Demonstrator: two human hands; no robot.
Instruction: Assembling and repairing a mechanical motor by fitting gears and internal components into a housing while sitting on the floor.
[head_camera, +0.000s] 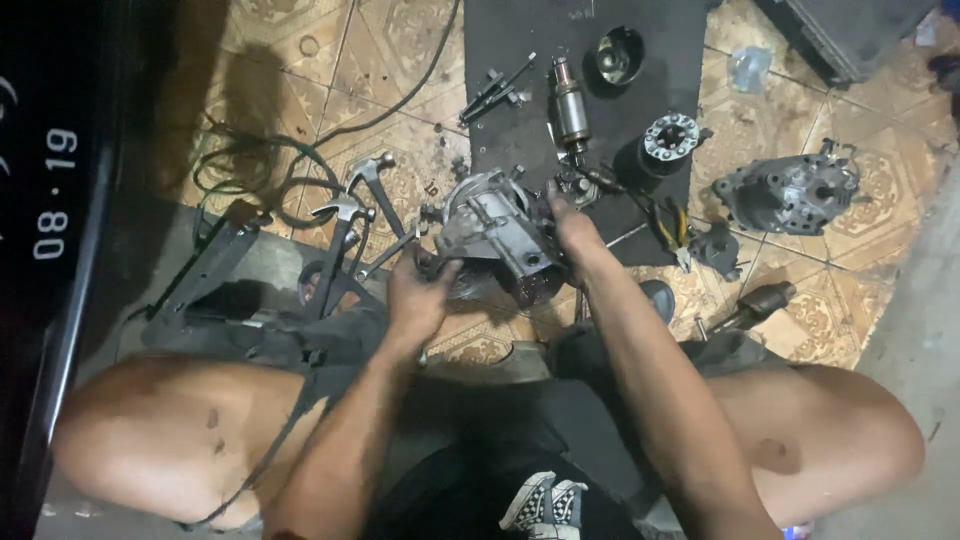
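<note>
Gripping motor housing (497, 240): left hand (418, 298), right hand (575, 232) | underside hidden

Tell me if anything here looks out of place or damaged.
Nothing looks broken or spilled. Both hands, left and right, grip a grey motor housing. Its removed parts lie loose: an armature on the dark mat, hammers on the tiled floor.

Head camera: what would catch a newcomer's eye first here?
Both hands, left hand and right hand, grip a grey metal motor housing at centre, above the patterned tile floor. Behind it a black mat carries an armature, and hammers lie to the left.
</note>
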